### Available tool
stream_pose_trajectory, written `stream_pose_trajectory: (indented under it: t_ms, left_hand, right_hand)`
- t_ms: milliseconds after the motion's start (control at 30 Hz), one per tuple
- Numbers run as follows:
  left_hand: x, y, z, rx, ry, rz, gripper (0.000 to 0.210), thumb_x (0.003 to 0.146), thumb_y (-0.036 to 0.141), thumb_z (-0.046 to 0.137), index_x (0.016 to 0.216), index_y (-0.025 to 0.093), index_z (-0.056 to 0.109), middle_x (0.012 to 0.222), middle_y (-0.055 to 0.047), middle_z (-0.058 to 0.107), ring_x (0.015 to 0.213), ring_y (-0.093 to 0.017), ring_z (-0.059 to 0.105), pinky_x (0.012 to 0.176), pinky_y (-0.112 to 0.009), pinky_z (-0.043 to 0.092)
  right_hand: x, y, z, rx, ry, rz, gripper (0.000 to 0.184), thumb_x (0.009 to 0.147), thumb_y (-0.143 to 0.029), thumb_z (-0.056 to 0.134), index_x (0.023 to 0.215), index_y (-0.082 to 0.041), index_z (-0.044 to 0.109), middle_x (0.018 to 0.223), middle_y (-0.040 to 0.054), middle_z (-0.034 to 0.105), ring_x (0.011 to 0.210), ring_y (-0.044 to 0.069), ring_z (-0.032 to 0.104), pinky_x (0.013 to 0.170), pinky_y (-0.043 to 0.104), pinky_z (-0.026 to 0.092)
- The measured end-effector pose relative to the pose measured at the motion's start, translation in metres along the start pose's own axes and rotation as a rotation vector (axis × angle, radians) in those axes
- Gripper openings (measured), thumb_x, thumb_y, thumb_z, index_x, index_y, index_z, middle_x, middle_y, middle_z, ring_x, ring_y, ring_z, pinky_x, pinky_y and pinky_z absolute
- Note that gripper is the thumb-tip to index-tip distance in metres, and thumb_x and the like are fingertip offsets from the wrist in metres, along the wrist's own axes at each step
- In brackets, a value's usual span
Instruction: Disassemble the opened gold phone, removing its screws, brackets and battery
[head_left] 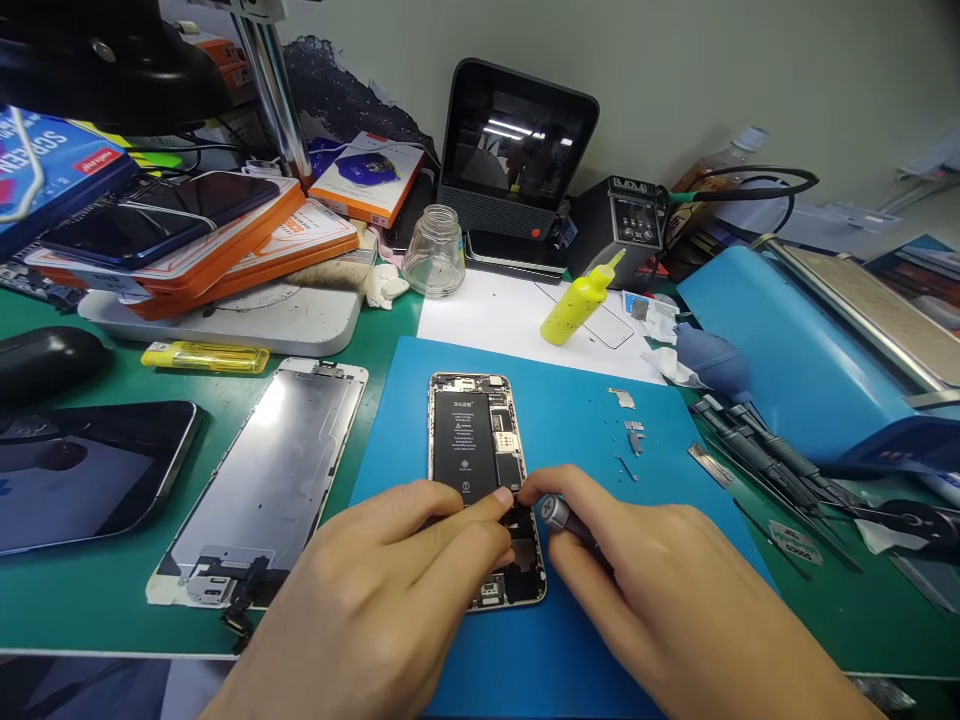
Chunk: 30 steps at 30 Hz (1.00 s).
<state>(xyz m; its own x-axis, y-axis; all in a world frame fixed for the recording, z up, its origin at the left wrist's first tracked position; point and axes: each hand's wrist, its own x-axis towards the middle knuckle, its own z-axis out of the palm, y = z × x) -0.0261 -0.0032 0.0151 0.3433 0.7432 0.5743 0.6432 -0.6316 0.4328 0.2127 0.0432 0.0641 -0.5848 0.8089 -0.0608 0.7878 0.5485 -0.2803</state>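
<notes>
From where I stood, two bare hands were bent over an opened phone [469,425], which lay flat on a blue mat [566,420], its black battery [463,445] face up. The left hand [405,580] came in from the phone's near left side, back of the hand upward, and covered much of its lower half. Its index finger stretched across to the phone's right side, tip down, with the neighbouring fingers bent below it; I could not tell whether they gripped anything. The right hand [622,560] approached from the near right, its wrist angled inward. Its index finger arched so that the tip met the phone's right edge, just beside the left fingertip. The thumb and palm were closed around a dark tool [553,512], whose round metal cap poked out right of the phone.

Left of the phone, a detached screen panel [262,455] lay on the green table [112,610]. To its right, small metal parts [634,438] were scattered on the mat. Beyond the phone, a yellow bottle [574,312] leaned on white paper [487,310].
</notes>
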Motion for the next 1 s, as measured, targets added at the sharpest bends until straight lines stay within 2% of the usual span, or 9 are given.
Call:
stream_pose_trajectory:
  t_ms: [100, 200, 367, 500, 633, 733, 833, 933, 1000]
  left_hand:
    - [0.000, -0.001, -0.002, -0.028, 0.023, -0.020, 0.021, 0.118, 0.010, 0.058, 0.118, 0.019, 0.077, 0.117, 0.002, 0.090, 0.093, -0.016, 0.083, 0.080, -0.027, 0.069]
    - [0.000, -0.002, -0.004, -0.032, 0.023, -0.025, 0.021, 0.119, 0.012, 0.058, 0.117, 0.020, 0.078, 0.118, 0.003, 0.091, 0.093, -0.015, 0.084, 0.080, -0.026, 0.069]
    - [-0.001, 0.001, -0.006, 0.021, 0.035, -0.008, 0.023, 0.116, 0.008, 0.058, 0.123, 0.018, 0.077, 0.117, 0.002, 0.091, 0.093, -0.017, 0.085, 0.079, -0.028, 0.068]
    - [-0.005, 0.004, -0.005, -0.159, -0.004, 0.050, 0.022, 0.120, 0.016, 0.057, 0.113, 0.020, 0.077, 0.106, 0.004, 0.090, 0.090, -0.014, 0.084, 0.077, -0.028, 0.065]
    - [-0.011, 0.005, 0.006, -0.183, 0.004, 0.145, 0.040, 0.124, 0.017, 0.043, 0.104, 0.021, 0.077, 0.101, 0.002, 0.089, 0.085, -0.016, 0.081, 0.061, -0.035, 0.054]
    - [-0.010, 0.005, 0.009, -0.115, 0.055, 0.171, 0.040, 0.122, 0.013, 0.044, 0.104, 0.021, 0.079, 0.112, 0.002, 0.091, 0.087, -0.017, 0.081, 0.063, -0.035, 0.057]
    - [-0.004, 0.006, 0.002, -0.078, 0.000, 0.152, 0.037, 0.122, 0.014, 0.050, 0.102, 0.020, 0.080, 0.111, 0.000, 0.091, 0.087, -0.017, 0.081, 0.068, -0.032, 0.063]
    - [0.000, 0.008, -0.005, -0.054, -0.065, 0.137, 0.032, 0.119, 0.010, 0.057, 0.099, 0.020, 0.080, 0.094, 0.000, 0.089, 0.084, -0.016, 0.081, 0.070, -0.027, 0.065]
    - [-0.002, 0.009, -0.003, -0.053, -0.028, 0.124, 0.034, 0.119, 0.010, 0.056, 0.097, 0.020, 0.079, 0.090, 0.001, 0.088, 0.083, -0.016, 0.082, 0.068, -0.027, 0.063]
  right_hand:
    - [0.001, -0.003, -0.003, 0.035, -0.042, 0.019, 0.026, 0.114, -0.021, 0.042, 0.113, -0.027, 0.067, 0.076, -0.0040, 0.078, 0.063, 0.019, 0.079, 0.052, 0.031, 0.044]
    - [0.006, -0.004, -0.005, 0.099, -0.137, 0.118, 0.024, 0.113, -0.024, 0.041, 0.110, -0.028, 0.064, 0.079, -0.0028, 0.078, 0.067, 0.019, 0.078, 0.054, 0.031, 0.045]
    - [0.011, 0.001, -0.007, 0.201, -0.238, 0.222, 0.023, 0.115, -0.030, 0.042, 0.120, -0.031, 0.064, 0.091, -0.0021, 0.079, 0.079, 0.021, 0.076, 0.063, 0.031, 0.050]
    - [0.011, 0.006, -0.013, 0.344, -0.250, 0.212, 0.021, 0.118, -0.030, 0.046, 0.119, -0.033, 0.066, 0.092, -0.0075, 0.079, 0.081, 0.015, 0.075, 0.065, 0.025, 0.049]
    - [0.005, 0.012, -0.014, 0.302, -0.137, 0.083, 0.027, 0.116, -0.022, 0.055, 0.131, -0.037, 0.072, 0.095, -0.0122, 0.083, 0.081, 0.010, 0.080, 0.066, 0.021, 0.052]
    - [-0.004, 0.015, -0.009, 0.121, 0.002, -0.103, 0.042, 0.114, -0.012, 0.053, 0.144, -0.035, 0.070, 0.113, -0.0118, 0.088, 0.089, 0.010, 0.086, 0.068, 0.021, 0.058]
    - [-0.012, 0.015, -0.005, -0.052, 0.127, -0.230, 0.051, 0.113, -0.005, 0.045, 0.155, -0.026, 0.063, 0.118, -0.0063, 0.090, 0.085, 0.011, 0.088, 0.066, 0.025, 0.063]
    - [-0.019, 0.013, -0.002, -0.151, 0.119, -0.304, 0.049, 0.115, -0.006, 0.041, 0.158, -0.018, 0.060, 0.108, -0.0016, 0.089, 0.077, 0.013, 0.085, 0.059, 0.029, 0.062]
    - [-0.022, 0.011, 0.001, -0.199, 0.105, -0.342, 0.049, 0.115, -0.006, 0.041, 0.160, -0.012, 0.058, 0.096, -0.0008, 0.086, 0.070, 0.015, 0.082, 0.053, 0.032, 0.059]
